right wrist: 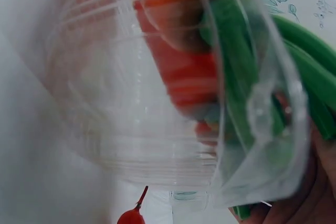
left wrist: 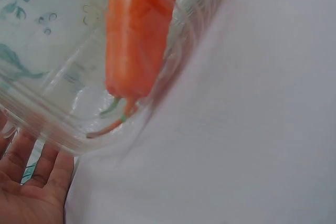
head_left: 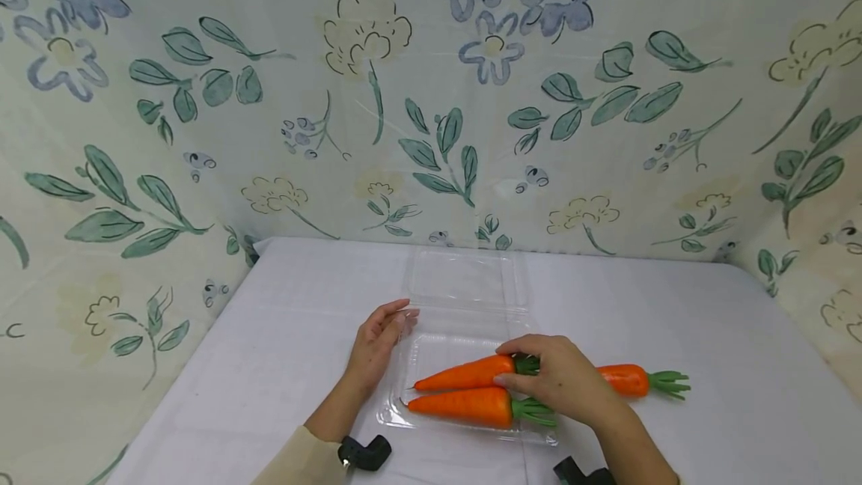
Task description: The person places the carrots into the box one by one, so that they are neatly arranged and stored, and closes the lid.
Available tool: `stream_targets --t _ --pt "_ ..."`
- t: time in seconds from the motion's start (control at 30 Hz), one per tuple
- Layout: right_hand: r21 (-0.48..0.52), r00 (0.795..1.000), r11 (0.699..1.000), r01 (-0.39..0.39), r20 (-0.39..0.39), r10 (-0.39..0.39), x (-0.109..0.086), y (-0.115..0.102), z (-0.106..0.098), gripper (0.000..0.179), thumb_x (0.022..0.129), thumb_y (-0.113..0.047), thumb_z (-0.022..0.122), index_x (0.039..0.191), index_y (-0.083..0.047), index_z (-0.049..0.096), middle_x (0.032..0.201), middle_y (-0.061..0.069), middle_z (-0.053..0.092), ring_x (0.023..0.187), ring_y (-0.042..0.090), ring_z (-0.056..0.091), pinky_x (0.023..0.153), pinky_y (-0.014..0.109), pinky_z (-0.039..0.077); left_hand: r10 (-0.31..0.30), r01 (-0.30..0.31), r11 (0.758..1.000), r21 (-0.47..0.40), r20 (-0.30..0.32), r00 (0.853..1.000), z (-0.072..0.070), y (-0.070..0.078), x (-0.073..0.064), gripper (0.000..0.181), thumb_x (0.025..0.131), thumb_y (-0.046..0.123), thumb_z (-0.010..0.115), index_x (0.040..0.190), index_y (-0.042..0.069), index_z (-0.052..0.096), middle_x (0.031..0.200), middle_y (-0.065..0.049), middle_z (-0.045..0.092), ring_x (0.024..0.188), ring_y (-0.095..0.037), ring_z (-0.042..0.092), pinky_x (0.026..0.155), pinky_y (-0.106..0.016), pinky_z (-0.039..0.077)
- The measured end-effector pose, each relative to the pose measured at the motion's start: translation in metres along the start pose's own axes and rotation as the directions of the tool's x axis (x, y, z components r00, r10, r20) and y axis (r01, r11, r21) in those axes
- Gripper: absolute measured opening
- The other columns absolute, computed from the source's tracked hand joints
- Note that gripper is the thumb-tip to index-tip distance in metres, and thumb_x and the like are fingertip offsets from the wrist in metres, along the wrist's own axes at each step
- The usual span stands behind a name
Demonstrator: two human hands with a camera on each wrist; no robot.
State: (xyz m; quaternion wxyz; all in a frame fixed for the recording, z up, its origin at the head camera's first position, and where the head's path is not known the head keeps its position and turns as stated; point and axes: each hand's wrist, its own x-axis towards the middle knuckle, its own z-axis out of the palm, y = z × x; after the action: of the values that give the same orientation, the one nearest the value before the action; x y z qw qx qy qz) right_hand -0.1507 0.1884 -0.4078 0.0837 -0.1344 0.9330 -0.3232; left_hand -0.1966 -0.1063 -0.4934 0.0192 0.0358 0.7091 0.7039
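A clear plastic clamshell box (head_left: pixel 385 416) lies unfolded on the table, its lid (head_left: pixel 465 279) laid back toward the wall. Two orange carrots with green stalks are in the box side by side, tips to the left: an upper carrot (head_left: pixel 465 375) and a lower carrot (head_left: pixel 461 406). My right hand (head_left: pixel 566 376) pinches the upper carrot at its stalk end between thumb and fingers. At the box's left side, my left hand (head_left: pixel 376 344) touches the rim with fingers extended; the left wrist view shows them against the clear wall (left wrist: pixel 58 142). The lower carrot's stalk overhangs the box's right rim.
A third carrot (head_left: pixel 626 380) lies on the white tablecloth (head_left: pixel 707 335) to the right, partly hidden behind my right hand. A floral curtain (head_left: pixel 431 96) hangs behind the table and along its sides.
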Motion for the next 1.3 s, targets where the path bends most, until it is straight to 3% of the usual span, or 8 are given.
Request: stream_targets --t 0.37,0.7,1.03,1.3 --pt "-0.01 0.998 1.0 0.004 0.055 -0.003 0.0 0.001 0.0 0.038 0.085 -0.048 0.079 0.117 -0.027 0.076 0.118 -0.008 0.073 0.116 0.021 0.066 0.102 0.056 0.053 0.004 -0.004 1.0 -0.001 0.004 1.0 0.001 0.0 -0.001 0.039 0.107 0.024 0.051 0.143 0.009 0.053 0.135 -0.01 0.069 0.125 -0.025 0.065 0.111 -0.031 0.05" --pt "0.016 0.989 0.99 0.14 0.04 -0.141 -0.001 0.006 -0.005 0.032 0.095 -0.049 0.068 0.118 -0.027 0.072 0.119 -0.011 0.071 0.115 0.022 0.066 0.097 0.052 0.056 0.005 -0.005 1.0 -0.002 0.004 1.0 0.001 0.001 -0.001 0.038 0.107 0.023 0.05 0.143 0.01 0.054 0.134 -0.009 0.069 0.126 -0.025 0.065 0.109 -0.025 0.05" --pt "0.042 0.992 0.994 0.097 0.081 -0.1 -0.001 0.004 -0.007 0.03 0.095 -0.048 0.067 0.118 -0.029 0.073 0.121 -0.008 0.072 0.119 0.023 0.064 0.103 0.057 0.053 0.003 -0.003 1.0 -0.005 0.002 1.0 0.0 0.001 -0.001 0.038 0.107 0.023 0.05 0.142 0.01 0.055 0.134 -0.01 0.069 0.125 -0.024 0.066 0.105 -0.02 0.05" --pt "0.019 0.996 0.996 0.087 0.035 -0.087 -0.004 0.004 -0.011 0.037 0.095 -0.049 0.068 0.121 -0.023 0.073 0.126 -0.003 0.072 0.122 0.029 0.064 0.102 0.059 0.052 0.004 -0.005 1.0 0.017 0.001 1.0 0.0 0.0 -0.001 0.038 0.107 0.022 0.05 0.142 0.01 0.055 0.133 -0.009 0.069 0.124 -0.025 0.066 0.106 -0.022 0.05"
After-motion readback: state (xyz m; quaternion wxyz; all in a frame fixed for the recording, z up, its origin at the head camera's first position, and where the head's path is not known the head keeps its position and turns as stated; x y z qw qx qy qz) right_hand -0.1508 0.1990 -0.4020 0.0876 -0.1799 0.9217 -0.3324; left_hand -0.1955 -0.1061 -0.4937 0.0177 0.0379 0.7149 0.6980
